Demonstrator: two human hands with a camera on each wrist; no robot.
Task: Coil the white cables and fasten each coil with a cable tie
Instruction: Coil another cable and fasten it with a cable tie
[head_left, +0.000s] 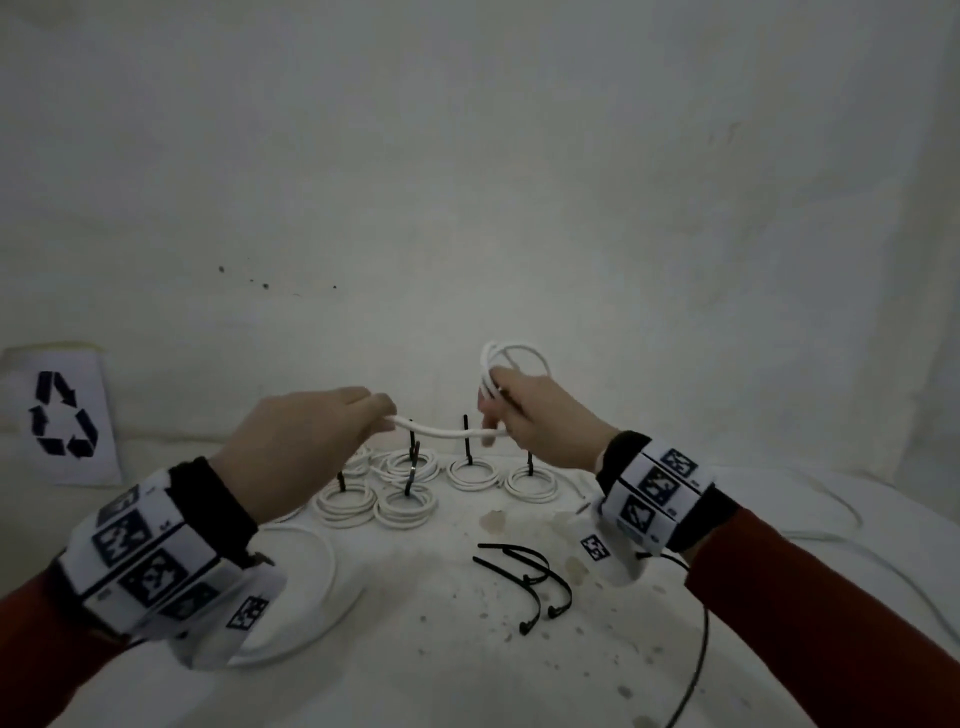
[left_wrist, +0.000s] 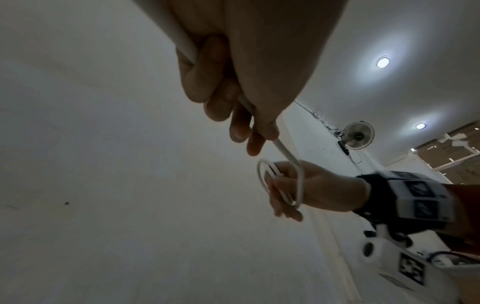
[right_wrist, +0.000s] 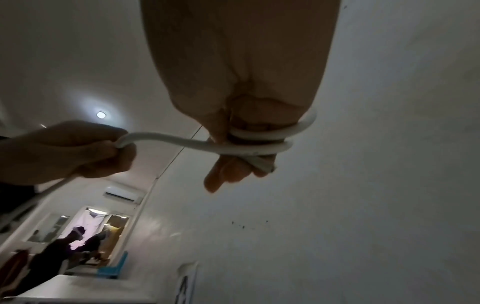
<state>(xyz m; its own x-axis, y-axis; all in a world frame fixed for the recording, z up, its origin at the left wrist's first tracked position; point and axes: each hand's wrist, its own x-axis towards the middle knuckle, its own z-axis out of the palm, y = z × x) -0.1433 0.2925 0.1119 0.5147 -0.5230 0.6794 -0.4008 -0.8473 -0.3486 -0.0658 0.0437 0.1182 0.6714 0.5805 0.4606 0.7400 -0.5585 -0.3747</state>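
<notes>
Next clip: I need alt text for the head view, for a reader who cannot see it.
Over a white table, the right hand holds a half-wound coil of white cable while the left hand pinches the cable's free run, stretched between them. Below lie tied coils with black ties upright, and loose cable ties nearer the person.

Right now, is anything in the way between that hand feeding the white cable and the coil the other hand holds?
Nothing visible. The white cable runs freely from the left hand to the right hand, above the finished coils.
</notes>
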